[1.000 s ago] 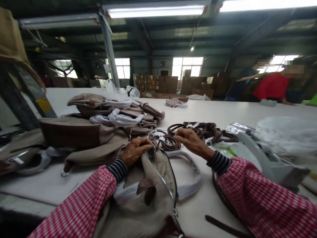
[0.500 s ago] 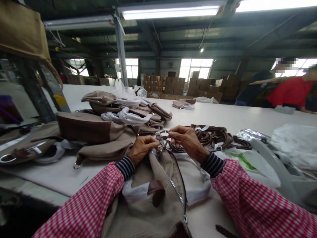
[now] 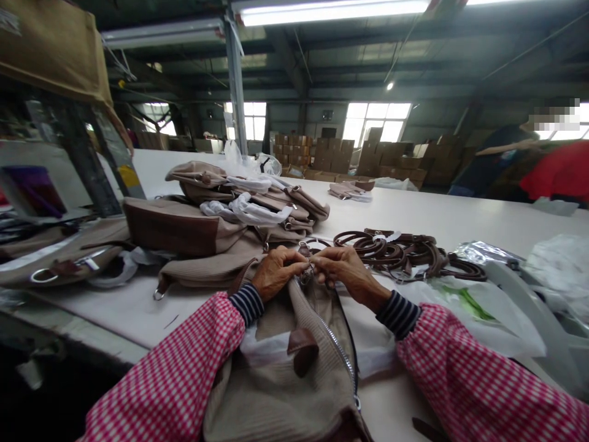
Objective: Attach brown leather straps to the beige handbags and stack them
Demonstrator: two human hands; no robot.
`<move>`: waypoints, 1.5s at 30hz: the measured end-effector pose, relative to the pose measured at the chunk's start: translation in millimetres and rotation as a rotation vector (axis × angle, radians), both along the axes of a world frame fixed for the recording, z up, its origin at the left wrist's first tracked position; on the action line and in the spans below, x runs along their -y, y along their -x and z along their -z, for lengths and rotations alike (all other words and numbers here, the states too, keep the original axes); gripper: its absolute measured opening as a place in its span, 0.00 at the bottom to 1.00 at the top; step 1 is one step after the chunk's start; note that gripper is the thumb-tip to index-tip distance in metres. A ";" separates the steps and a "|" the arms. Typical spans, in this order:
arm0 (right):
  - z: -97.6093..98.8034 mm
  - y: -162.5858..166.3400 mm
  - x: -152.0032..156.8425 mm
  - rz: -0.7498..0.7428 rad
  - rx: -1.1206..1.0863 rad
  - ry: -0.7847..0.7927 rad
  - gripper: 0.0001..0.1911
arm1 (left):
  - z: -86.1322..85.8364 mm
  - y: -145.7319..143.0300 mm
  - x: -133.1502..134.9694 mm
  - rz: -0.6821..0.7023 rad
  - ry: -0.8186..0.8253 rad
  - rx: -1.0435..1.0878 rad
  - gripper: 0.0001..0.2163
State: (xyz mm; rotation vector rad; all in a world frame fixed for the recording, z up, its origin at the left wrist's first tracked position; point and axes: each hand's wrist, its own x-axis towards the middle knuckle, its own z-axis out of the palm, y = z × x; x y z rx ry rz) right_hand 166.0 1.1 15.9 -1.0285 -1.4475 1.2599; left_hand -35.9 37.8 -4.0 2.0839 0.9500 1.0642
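A beige ribbed handbag point(image 3: 271, 399) with brown trim lies before me, its metal zipper point(image 3: 338, 344) open along the right side. At the bag's far end my left hand point(image 3: 280, 270) is closed in a pinch on the bag's edge, near the zipper's end. My right hand point(image 3: 345, 273) pinches at the same spot, its fingertips meeting the left ones. Whatever small piece sits between the right fingertips is too small to make out. A brown leather tab point(image 3: 304, 350) and a white-wrapped handle point(image 3: 267, 348) show on the bag's near side.
More beige bags point(image 3: 197, 227) are piled at the left and behind. Coiled brown straps point(image 3: 400, 252) lie to the right, beside clear plastic point(image 3: 483, 252) and a grey plastic object point(image 3: 519, 307). Two people stand across the table point(image 3: 414, 212) at the far right.
My right hand has come down and left, so its fingertips now meet my left hand's at the bag's end. The whole view has shifted slightly.
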 end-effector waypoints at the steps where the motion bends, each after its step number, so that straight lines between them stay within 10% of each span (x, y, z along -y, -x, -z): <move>1: 0.6 0.3 0.8 -0.001 0.009 0.009 0.19 | 0.4 -0.2 0.0 -0.009 -0.009 -0.018 0.11; 45: 17.4 11.1 -5.3 0.173 0.052 -0.135 0.09 | 5.6 -0.3 3.1 -0.044 -0.096 -0.125 0.07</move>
